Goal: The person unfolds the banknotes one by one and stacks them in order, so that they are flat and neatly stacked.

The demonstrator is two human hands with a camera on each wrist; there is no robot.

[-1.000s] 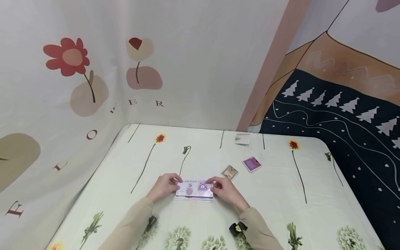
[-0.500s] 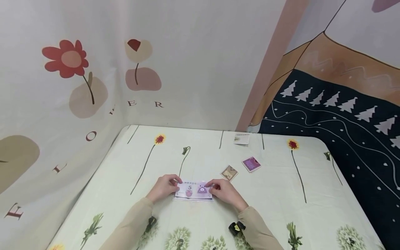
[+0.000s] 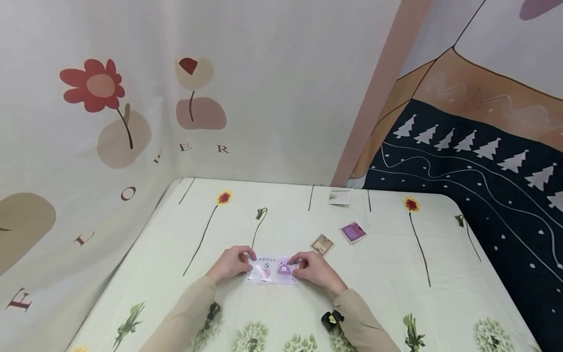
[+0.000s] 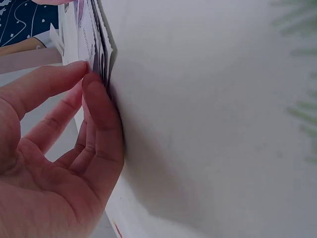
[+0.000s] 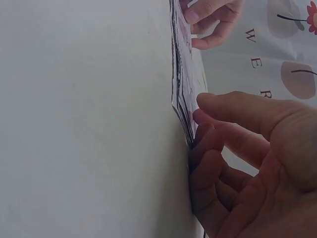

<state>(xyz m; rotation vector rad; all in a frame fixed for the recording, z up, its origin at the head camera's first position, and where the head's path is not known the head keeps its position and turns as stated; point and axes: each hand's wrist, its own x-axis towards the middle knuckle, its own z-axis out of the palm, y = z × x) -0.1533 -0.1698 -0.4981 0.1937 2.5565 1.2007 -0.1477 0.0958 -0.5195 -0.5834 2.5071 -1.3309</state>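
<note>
A stack of purple-and-white play banknotes, printed with a 5 and a cartoon figure, lies near the middle of the patterned table. My left hand holds its left end, thumb and fingers at the edge. At the opposite end my right hand grips it the same way. Several thin layers of the banknotes show edge-on in the left wrist view, close to the tabletop. From the right wrist, the layered notes fan slightly apart toward the right fingertips.
Beyond the right hand lie a brown square card or note and a purple one. A white one sits at the table's back edge. Printed curtains hang behind the white flowered tablecloth.
The top banknote's near edge has come down over the stack, closing the dark gap seen earlier. Both hands keep their places at the two ends. The head view has shifted slightly.
</note>
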